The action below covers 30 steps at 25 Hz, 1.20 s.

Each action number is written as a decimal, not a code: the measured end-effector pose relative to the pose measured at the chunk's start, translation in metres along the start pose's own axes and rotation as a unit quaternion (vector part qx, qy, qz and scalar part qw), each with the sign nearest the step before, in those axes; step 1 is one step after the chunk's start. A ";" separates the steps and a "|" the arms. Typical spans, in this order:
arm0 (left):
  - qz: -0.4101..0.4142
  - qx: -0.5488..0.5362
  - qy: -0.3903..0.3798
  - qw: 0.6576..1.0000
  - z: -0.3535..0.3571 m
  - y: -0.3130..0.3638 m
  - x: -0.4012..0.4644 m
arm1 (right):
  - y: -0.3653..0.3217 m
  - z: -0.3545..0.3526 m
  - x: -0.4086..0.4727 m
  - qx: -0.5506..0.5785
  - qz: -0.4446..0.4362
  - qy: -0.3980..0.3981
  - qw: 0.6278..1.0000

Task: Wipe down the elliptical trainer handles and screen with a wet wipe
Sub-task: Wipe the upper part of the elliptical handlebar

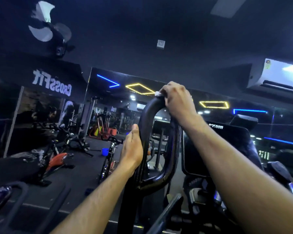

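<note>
— Where are your hands?

— My right hand (176,100) is up at the top bend of the looped black handle (146,125), fingers curled over it. My left hand (134,147) is lower on the same loop, wrapped round its left upright with the thumb lying up along the bar.

— And the wipe?

— The wet wipe (157,93) is bunched under my right fingers, pressed against the top of the handle. Only a small white scrap of it pokes out on the left side of that hand; the rest is hidden under my palm.

— Can you see the screen?

— The console screen (215,149) is a dark panel just to the right of the handle, partly behind my right forearm. There is pale lettering on its top edge, too blurred to read. Neither hand touches it.

— What else is around you?

— A mirror wall (108,107) ahead with "CrossFit" reading backwards in it, blue and yellow light strips, and exercise bikes (52,157) on the dark floor to my left. A small blue bucket (104,151) sits on the floor near one bike. Overhead, a ceiling fan (47,29) at upper left and an air conditioner (276,75) at upper right.
</note>
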<state>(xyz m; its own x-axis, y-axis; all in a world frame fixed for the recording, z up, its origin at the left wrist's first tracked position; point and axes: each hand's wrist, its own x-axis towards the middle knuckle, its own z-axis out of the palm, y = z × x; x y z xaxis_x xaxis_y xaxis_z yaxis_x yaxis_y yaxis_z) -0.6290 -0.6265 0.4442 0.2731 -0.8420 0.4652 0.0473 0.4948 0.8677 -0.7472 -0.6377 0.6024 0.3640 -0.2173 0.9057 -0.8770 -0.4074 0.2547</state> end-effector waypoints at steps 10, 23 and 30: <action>0.015 0.007 -0.003 1.000 0.001 -0.010 0.008 | 0.024 -0.020 0.018 -0.030 0.071 -0.025 0.997; 0.018 -0.024 -0.054 0.998 -0.008 0.013 -0.011 | -0.021 -0.012 0.034 -0.031 -0.008 -0.118 0.992; -0.013 -0.090 -0.067 0.994 -0.016 0.006 -0.007 | -0.052 -0.018 0.031 -0.130 -0.179 -0.229 0.948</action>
<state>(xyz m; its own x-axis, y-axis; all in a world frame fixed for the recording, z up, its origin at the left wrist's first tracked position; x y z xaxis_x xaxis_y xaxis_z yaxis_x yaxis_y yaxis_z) -0.6158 -0.6142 0.4429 0.1398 -0.8702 0.4725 0.2266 0.4927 0.8402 -0.6963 -0.6072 0.6235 0.6991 -0.4930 0.5179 -0.6970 -0.3081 0.6475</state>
